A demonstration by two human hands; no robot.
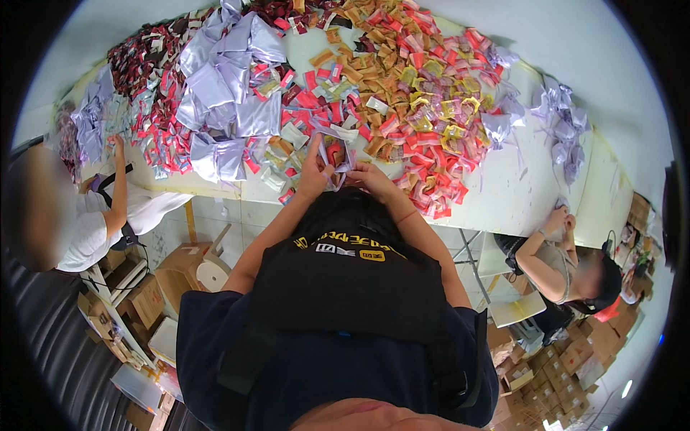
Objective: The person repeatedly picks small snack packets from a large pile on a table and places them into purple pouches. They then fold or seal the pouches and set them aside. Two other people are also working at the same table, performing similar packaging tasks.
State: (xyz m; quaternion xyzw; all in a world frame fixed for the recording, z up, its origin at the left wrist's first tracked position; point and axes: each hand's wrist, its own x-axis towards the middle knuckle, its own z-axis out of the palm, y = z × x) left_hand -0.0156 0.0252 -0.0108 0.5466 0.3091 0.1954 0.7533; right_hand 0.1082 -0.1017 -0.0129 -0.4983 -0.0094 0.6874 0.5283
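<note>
Both my hands are on a lilac satin drawstring pouch point(345, 156) with its mouth spread apart, above the front part of the table. Inside it, red and brown small wrapped packets point(335, 153) show. My left hand point(314, 173) grips the pouch's left side, thumb near the opening. At the lower right rim, the fingers of my right hand point(372, 178) pinch the fabric. Left of my hands lies a heap of flat lilac satin pouches point(218, 89). Orange-brown packets point(385, 99), red packets point(431, 188) and yellow-edged clear packets point(450, 108) are piled to the right.
Filled lilac pouches point(563, 126) lie on the long white table point(531, 194) at right. Dark red packets point(143, 59) cover its far left. One person point(97, 215) reaches onto the table at left; another person point(555, 269) sits at right. Cardboard boxes point(571, 350) stand behind.
</note>
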